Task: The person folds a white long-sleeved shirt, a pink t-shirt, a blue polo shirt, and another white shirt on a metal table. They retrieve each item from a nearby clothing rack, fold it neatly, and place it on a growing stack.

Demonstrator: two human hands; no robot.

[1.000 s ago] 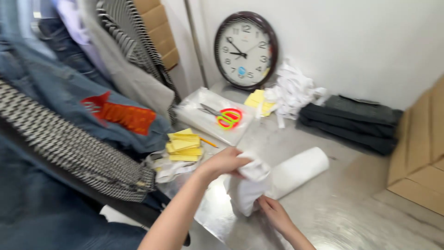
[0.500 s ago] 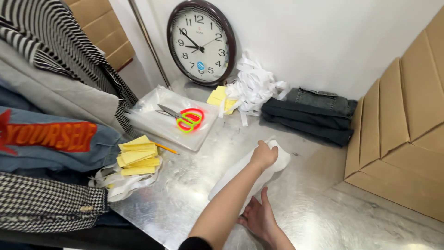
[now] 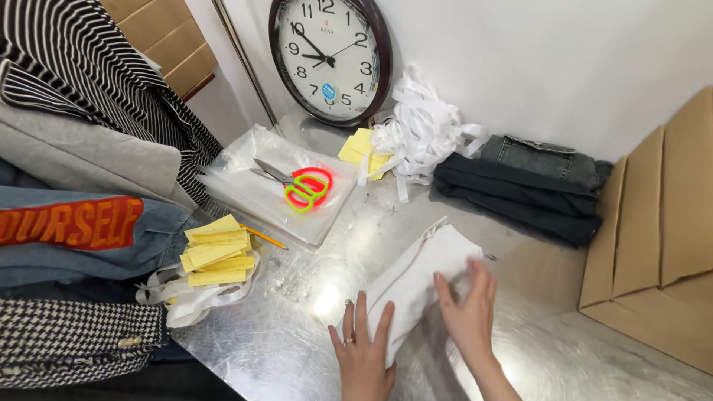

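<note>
Currently both hands lie flat, fingers spread, on a white cloth (image 3: 420,286) lying on the steel tabletop (image 3: 297,327). Left hand (image 3: 364,353) presses the cloth's near end; right hand (image 3: 468,308) presses its right side; neither grips anything. Around it: folded dark jeans (image 3: 520,189) lie beyond the cloth, close to its far corner. White strips (image 3: 420,134) are heaped left of the jeans, against a wall clock (image 3: 330,56). Scissors (image 3: 297,186) with green-red handles rest on a plastic-wrapped tray (image 3: 245,197). Yellow slips (image 3: 215,252) are stacked left, on a white bag. Clothes (image 3: 82,178) are piled at far left. Cardboard box (image 3: 653,245) stands right, well apart from the cloth.
</note>
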